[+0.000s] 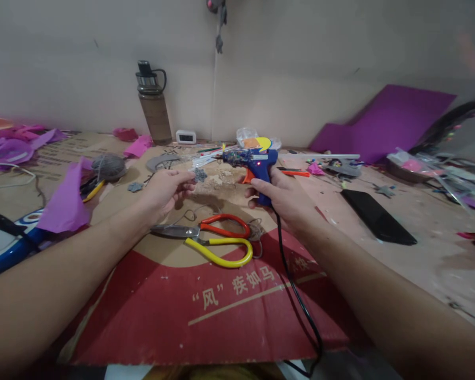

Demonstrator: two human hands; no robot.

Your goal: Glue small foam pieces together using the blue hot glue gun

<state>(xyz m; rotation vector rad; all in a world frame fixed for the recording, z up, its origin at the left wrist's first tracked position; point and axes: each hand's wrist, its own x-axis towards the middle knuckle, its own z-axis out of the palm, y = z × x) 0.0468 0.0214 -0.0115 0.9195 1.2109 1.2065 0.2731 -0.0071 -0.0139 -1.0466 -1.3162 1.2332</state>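
My right hand (pixel 279 196) is wrapped round the handle of a blue hot glue gun (pixel 263 168) with an orange trigger and a lit red light. Its nozzle points left, toward my left hand (pixel 170 190), which pinches a small grey felt piece (pixel 200 174) between thumb and fingers. A gap separates nozzle and felt. Below both hands lie large scissors (pixel 221 237) with one red and one yellow handle, blades toward the left. Another small grey felt piece (pixel 135 187) rests left of my left hand. The gun's black cord (pixel 287 264) runs down over the cardboard's front edge.
Red-printed cardboard (pixel 150 311) covers the work surface. A water bottle (pixel 154 108) and a small white digital clock (pixel 186 137) stand at the wall. Grey yarn (pixel 110 167) and purple felt (pixel 63 203) lie left; a black phone (pixel 378 216) and a large purple sheet (pixel 396 119) are right.
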